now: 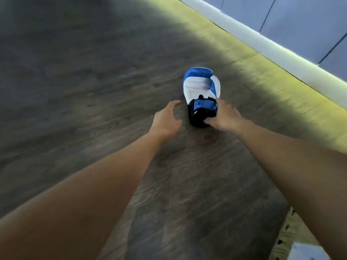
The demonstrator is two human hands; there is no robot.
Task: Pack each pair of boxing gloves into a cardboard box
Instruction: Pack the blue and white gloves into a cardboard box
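Floorboards (75, 91) of dark grey-brown wood grain fill the left of our view, smeared by motion blur. Across them, from the lower left corner, we follow a bare forearm up to the left hand (166, 121). We find it with its fingers spread and only loosely bent, gripping nothing. Its fingertips point toward the glove's cuff and stop just short of it, with a narrow gap of floor between. Whether the palm touches the boards or hangs above them we cannot tell.

Just to the right lies the boxing glove (201, 87), the one task item we can see. It rests on the floor near the middle of the picture, lengthwise away from us. The blue padded end is farthest, a white panel covers the middle, and the black cuff (197, 117) with a blue strap faces us.

Next we come to the right hand (224, 117), at the end of a bare forearm that crosses from the right edge. It is clamped on the cuff: the thumb presses the near black edge, and the fingers curl over the strap on the right side.

Farther right, the floor turns bright yellow-green in a lit band (281, 87) that runs beside a white baseboard (262, 44). Above it we see blue-grey wall panels (304, 21). In the bottom right corner we make out a pale, blurred object (308, 250) that we cannot identify.
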